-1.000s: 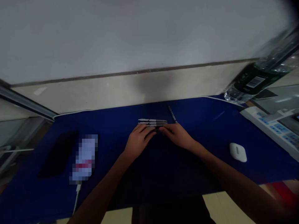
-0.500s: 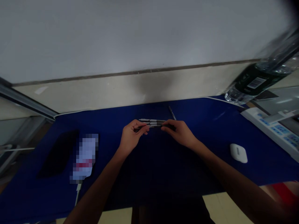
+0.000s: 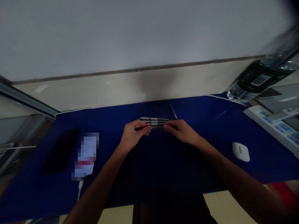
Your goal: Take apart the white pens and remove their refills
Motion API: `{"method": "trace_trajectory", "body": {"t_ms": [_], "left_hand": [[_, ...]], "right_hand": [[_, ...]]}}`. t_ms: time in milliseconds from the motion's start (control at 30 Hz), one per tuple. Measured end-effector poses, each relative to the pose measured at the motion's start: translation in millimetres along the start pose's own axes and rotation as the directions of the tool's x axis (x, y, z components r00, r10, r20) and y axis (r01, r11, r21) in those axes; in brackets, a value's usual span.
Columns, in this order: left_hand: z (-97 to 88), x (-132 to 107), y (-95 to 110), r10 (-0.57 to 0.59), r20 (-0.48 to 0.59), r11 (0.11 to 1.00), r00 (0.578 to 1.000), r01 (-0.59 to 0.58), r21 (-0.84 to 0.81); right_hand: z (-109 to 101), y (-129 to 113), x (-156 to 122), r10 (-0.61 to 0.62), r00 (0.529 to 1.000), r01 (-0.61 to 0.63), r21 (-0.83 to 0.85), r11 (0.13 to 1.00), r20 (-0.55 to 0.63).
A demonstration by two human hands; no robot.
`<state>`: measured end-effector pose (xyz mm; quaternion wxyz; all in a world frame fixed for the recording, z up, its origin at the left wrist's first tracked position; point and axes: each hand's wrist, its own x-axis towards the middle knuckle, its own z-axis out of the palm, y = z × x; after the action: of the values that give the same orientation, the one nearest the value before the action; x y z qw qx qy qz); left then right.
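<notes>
As I look down through the head-worn camera, I have both bare hands over the middle of a deep-blue, smooth-covered table [image 3: 203, 113], facing each other across a row of slim pens with pale barrels and dark grey sections towards the right [image 3: 155, 122]. I count at least three pens, lying side by side and roughly level with the far edge; whether they touch the tabletop I can't tell. On my left hand [image 3: 131, 134], the thumb and fingertips are pinching the left ends of the nearer pens, while the farthest one's tip shows just beyond the fingers. My right hand [image 3: 181, 130] has its thumb and forefinger pressed together on the right ends, the other fingers curled out of my sight. Just behind that hand, a single slim dark pen [image 3: 173, 111] lies slanted and apart from the row. Well off to my left are a phone with a bright, pixelated screen [image 3: 87, 154], a white cable [image 3: 79, 188] at its near end, and a flat black slab [image 3: 61, 152] beside it. To my right sit a small rounded white case [image 3: 241, 151], a white-and-blue power strip [image 3: 277, 128] and a clear plastic bottle with a dark green label [image 3: 255, 79].
</notes>
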<state>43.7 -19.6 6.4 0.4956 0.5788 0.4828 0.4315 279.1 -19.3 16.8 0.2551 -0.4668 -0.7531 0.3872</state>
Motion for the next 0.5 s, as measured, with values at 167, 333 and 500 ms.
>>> {"method": "trace_trajectory", "body": {"t_ms": [167,333,500], "left_hand": [[3.5,-4,0,0.002,0.08,1.0,0.997,-0.002,0.01],[11.7,-11,0,0.0,0.249,0.999,0.969,-0.008,0.034],[13.6,-10,4,0.063,0.228,0.998,0.971,-0.062,-0.012]], "right_hand": [[6,-6,-4,-0.011,0.947,-0.136,0.432,0.892,0.321],[21,-10,-12,-0.031,0.865,-0.32,0.6,0.734,0.5],[22,-16,-15,-0.08,0.832,-0.452,0.754,0.476,0.549]]}}
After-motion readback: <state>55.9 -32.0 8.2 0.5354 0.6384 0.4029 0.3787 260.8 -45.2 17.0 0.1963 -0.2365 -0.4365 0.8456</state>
